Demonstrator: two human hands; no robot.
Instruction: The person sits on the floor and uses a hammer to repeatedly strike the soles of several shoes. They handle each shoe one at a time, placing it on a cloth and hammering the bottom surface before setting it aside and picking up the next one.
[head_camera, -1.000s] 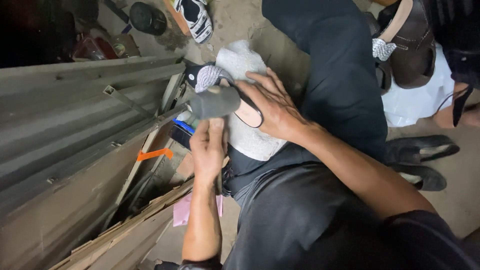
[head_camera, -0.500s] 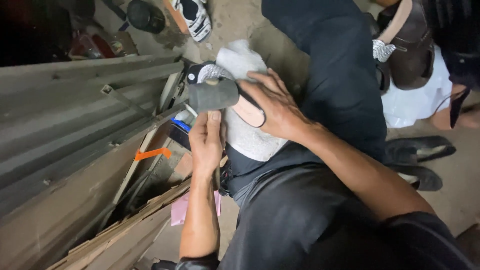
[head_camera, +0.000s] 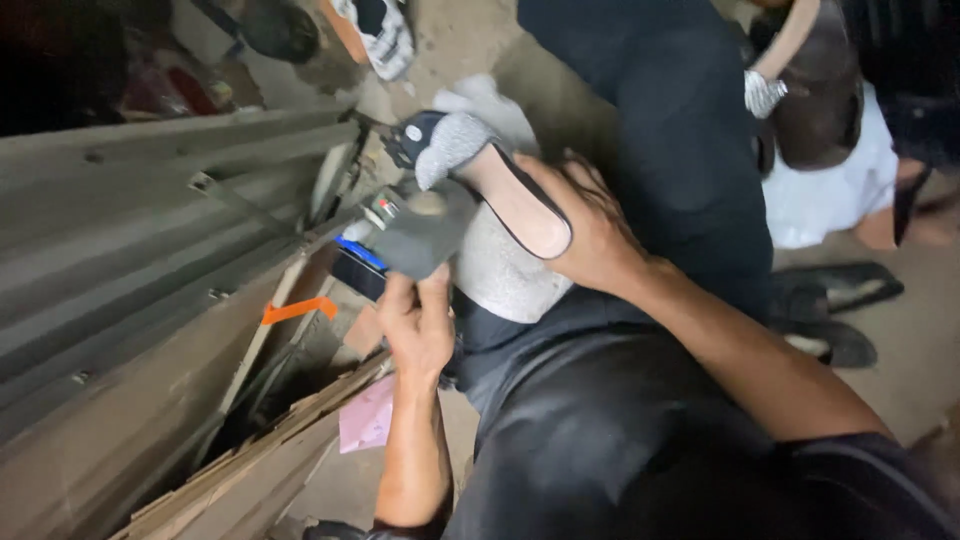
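Grey sole piece (head_camera: 425, 235) gripped in left hand (head_camera: 420, 325), now lower, off shoe toe. Right hand (head_camera: 590, 235) clasps flat shoe (head_camera: 505, 195) on lap, toe (head_camera: 450, 145) exposed.

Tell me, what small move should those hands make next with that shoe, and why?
Probably press the dark sole piece against the shoe: the left hand holds it just below the toe, and the right hand steadies the shoe on the lap.
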